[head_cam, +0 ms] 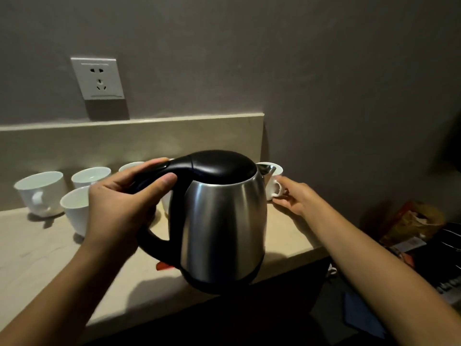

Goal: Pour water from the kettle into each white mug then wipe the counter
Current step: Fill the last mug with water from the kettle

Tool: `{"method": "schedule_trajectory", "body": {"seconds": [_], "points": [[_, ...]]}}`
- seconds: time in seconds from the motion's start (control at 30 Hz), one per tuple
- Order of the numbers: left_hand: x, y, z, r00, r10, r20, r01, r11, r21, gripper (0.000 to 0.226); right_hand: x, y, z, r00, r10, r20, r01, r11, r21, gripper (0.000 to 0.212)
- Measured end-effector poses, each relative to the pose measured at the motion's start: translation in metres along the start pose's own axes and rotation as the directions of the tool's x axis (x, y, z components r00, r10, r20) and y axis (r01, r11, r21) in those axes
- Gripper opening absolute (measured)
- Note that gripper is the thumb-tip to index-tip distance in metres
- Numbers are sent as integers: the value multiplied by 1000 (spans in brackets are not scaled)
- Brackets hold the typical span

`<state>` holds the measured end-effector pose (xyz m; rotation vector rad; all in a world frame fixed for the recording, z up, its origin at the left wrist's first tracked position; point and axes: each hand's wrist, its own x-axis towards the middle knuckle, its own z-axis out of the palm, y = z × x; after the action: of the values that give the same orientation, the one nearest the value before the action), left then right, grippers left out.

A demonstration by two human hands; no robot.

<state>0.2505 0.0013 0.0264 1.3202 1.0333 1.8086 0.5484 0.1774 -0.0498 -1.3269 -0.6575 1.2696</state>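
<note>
Beige counter [37, 248] under a grey wall: my left hand [117, 206] grips the steel kettle [219, 221] by its handle, lifted, spout over the rightmost white mug [273, 181]. My right hand [294, 196] pinches that mug's handle. Other mugs [41, 192] stand left.

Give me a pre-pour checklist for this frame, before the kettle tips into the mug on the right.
1. Left hand has a firm grip on the kettle handle: ok.
2. Kettle lifted off the counter: ok.
3. Spout over the rightmost mug: ok, it sits at the mug's rim.
4. Right hand steadies that mug at its handle: ok.
5. Lid closed: ok.
6. Water already in that mug: cannot tell, the spout hides its inside.
</note>
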Motion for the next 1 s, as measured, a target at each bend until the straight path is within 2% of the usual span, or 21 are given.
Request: {"method": "schedule_trajectory", "body": {"seconds": [0.07, 0.17, 0.33, 0.47, 0.53, 0.6, 0.67, 0.77, 1.0], "points": [[-9, 2, 4, 999, 6, -38, -4, 999, 37, 48, 0, 3, -2, 999, 10, 35, -10, 1000, -19, 14], [-19, 6, 13, 997, 14, -82, -10, 999, 49, 50, -2, 9, 0, 997, -16, 76, 22, 997, -78, 17], [-23, 14, 23, 992, 74, -103, -58, 986, 155, 38, -5, 1, -16, 986, -24, 166, 38, 996, -79, 17], [-23, 23, 21, 987, 133, -95, -108, 967, 233, 39, -13, -9, -36, 945, 80, 317, 3, 968, -252, 19], [-18, 32, 19, 987, 146, -63, -119, 941, 317, 35, -19, -12, -42, 920, 175, 351, -48, 939, -342, 17], [-14, 41, 18, 987, 157, -25, -134, 903, 408, 31, -22, -13, -43, 872, 233, 430, -39, 909, -415, 21], [-8, 51, 20, 989, 142, 39, -144, 874, 465, 31, -23, -10, -40, 816, 240, 525, 7, 905, -424, 32], [-3, 62, 24, 990, 85, 110, -133, 815, 564, 32, -28, -2, -32, 748, 249, 615, 42, 908, -417, 37], [8, 85, 29, 976, -43, 215, -129, 679, 723, 36, -31, 15, -17, 686, 263, 678, 71, 904, -422, 40]]}}
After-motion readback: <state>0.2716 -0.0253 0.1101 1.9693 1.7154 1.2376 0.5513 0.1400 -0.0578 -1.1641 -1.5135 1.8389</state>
